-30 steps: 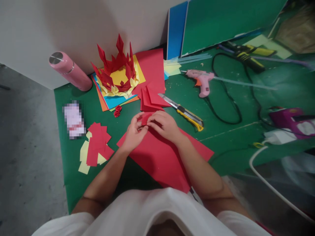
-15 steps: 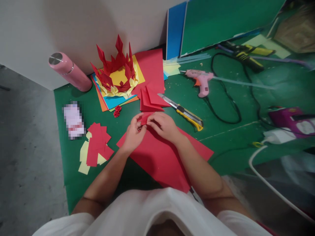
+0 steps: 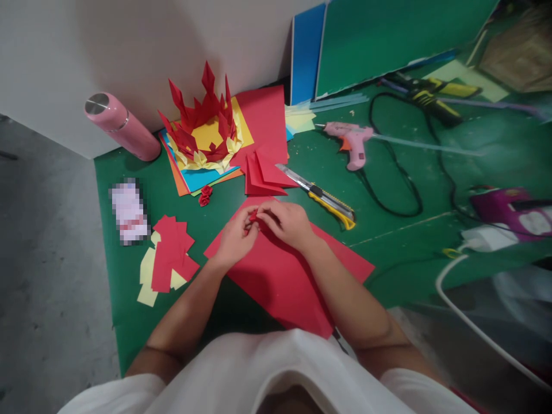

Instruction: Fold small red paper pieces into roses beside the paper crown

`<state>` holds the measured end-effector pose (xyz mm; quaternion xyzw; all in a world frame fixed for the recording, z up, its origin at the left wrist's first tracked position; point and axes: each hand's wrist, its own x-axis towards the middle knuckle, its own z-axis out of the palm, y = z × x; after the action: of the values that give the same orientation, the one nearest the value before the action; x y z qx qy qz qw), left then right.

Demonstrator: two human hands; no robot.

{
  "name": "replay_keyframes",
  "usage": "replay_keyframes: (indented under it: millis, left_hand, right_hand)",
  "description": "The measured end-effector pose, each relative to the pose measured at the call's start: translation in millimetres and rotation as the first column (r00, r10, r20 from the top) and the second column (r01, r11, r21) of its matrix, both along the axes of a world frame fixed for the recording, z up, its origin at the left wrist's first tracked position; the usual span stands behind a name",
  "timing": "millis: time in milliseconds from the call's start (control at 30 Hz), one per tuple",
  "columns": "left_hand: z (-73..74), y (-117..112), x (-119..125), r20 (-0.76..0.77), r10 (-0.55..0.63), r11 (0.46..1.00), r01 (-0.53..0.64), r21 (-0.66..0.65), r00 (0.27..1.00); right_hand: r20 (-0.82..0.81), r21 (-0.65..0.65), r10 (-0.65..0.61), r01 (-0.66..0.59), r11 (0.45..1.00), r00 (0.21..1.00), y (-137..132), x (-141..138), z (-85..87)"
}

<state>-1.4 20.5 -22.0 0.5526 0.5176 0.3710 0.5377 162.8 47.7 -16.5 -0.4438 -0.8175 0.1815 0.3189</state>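
Note:
My left hand [image 3: 238,234] and my right hand [image 3: 287,221] meet over a large red paper sheet [image 3: 284,276]. Between their fingertips they pinch a small piece of red paper [image 3: 253,217], mostly hidden by the fingers. Just beyond lie folded red papers [image 3: 263,175]. To the left of the hands are two small red paper roses [image 3: 206,195]. Farther back stands a red and cream folded-paper crown [image 3: 207,126], on a stack of coloured paper. A pile of red and cream paper pieces [image 3: 168,253] lies left of my left forearm.
A yellow utility knife [image 3: 323,198] with its blade out lies right of the hands. Beyond it rests a pink glue gun [image 3: 351,138] with a looping black cord. A pink bottle [image 3: 125,126] and a blurred-out phone [image 3: 129,211] are at the left. Pliers [image 3: 435,95] lie far right.
The small red paper has turned from a flat, visible square to a smaller, bunched or folded shape between the fingertips. My left fingers have curled in more. Everything else stays put.

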Motion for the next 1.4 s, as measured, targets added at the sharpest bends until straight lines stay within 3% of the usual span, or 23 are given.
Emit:
replay_keyframes:
  millis: [267, 667, 800, 900, 1000, 1067, 1200, 1400]
  left_hand:
    - [13.3, 0, 1, -0.112, -0.005, 0.998, 0.012, 0.069, 0.994]
    - [14.8, 0, -1, -0.157, 0.027, 0.993, -0.008, 0.118, 0.987]
    - [16.7, -1, 1, -0.158, 0.047, 0.989, -0.025, 0.143, 0.986]
    - [16.3, -2, 1, -0.120, 0.082, 0.988, -0.065, 0.137, 0.989]
    - [15.6, -2, 0, -0.086, 0.104, 0.988, -0.093, 0.126, 0.991]
    - [15.9, -2, 0, -0.079, 0.126, 0.983, -0.114, 0.145, 0.989]
    - [18.2, -2, 1, -0.096, 0.147, 0.975, -0.127, 0.184, 0.985]
    - [21.5, -5, 3, -0.059, 0.110, 0.978, -0.098, 0.183, 0.992]
  right_hand:
    - [-0.017, 0.042, -0.044, 0.044, 0.998, 0.999, 0, -2, 0.9]
    - [-0.064, 0.023, -0.063, 0.065, 0.998, 0.996, -2, -3, 0.1]
    - [-0.224, -0.121, -0.109, 0.084, 0.989, 0.968, -4, -7, 5.7]
    - [-0.442, -0.258, -0.199, 0.088, 0.962, 0.875, -3, -9, 10.7]
    - [-0.586, -0.313, -0.233, 0.048, 0.948, 0.776, 1, -10, 12.9]
    - [-0.609, -0.392, -0.237, -0.027, 0.920, 0.757, 3, -9, 13.3]
    - [-0.545, -0.525, -0.194, -0.152, 0.838, 0.816, 4, -6, 15.6]
    - [-0.578, -0.510, -0.197, -0.162, 0.845, 0.792, 2, -7, 17.7]
